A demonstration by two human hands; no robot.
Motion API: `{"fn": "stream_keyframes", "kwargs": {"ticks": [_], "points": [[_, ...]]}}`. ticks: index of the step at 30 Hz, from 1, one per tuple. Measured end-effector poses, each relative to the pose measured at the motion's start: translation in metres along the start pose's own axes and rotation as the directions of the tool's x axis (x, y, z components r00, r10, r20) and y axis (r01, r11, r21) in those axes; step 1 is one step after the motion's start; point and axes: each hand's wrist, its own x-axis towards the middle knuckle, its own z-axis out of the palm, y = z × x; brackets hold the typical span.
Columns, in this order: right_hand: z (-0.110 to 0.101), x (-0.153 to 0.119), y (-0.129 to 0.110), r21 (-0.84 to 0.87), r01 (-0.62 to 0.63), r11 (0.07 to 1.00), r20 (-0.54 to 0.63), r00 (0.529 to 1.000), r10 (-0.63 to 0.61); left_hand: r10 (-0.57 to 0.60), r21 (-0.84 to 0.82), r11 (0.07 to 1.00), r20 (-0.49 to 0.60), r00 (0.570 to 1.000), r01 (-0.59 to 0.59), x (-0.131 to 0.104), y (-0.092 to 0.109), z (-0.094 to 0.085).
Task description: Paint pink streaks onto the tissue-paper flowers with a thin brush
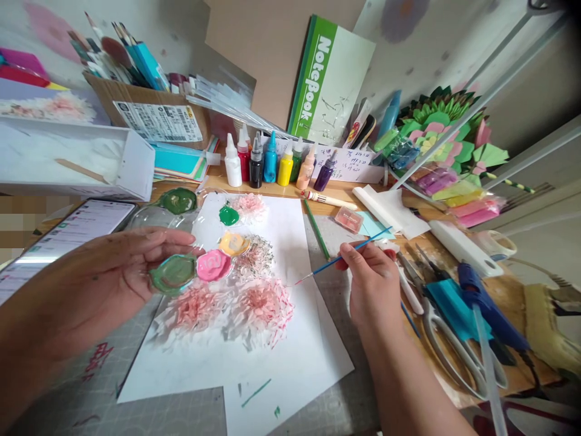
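My left hand (136, 260) grips a clear plastic paint palette (158, 217) by its edge, over the white paper. Its wells hold pink paint (213, 265), orange-yellow paint (234, 243) and greens (173, 274). Between the fingers of my right hand (370, 272) is a thin blue paintbrush (338, 259), its tip pointing left. The tip is close to the right edge of a pink-and-white paper flower (261, 306) whose petals have bright pink marks. Another such flower (195, 307) lies to its left, and a dark-edged one (253, 259) sits behind, partly covered by the palette.
Small paint bottles (271, 160) stand in a row at the back. A phone (86, 233) lies at left. Scissors (447, 339) and a blue glue gun (485, 303) lie at right. A green pencil (316, 229) rests beside the paper (290, 375).
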Motion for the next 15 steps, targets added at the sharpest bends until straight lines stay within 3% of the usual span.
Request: {"fn": "stream_keyframes", "kwargs": {"ticks": [9,15], "points": [[0.0034,-0.0025,-0.0008,-0.055,-0.002,0.998,-0.016,1.000,0.001,0.058,-0.042,0.997,0.001,0.998,-0.058,0.0025,-0.0008,0.0028],[0.0034,-0.0025,-0.0017,-0.078,0.001,0.997,-0.006,1.000,-0.002,0.028,-0.044,0.999,-0.001,1.000,-0.028,0.0018,-0.0014,0.0060]]}}
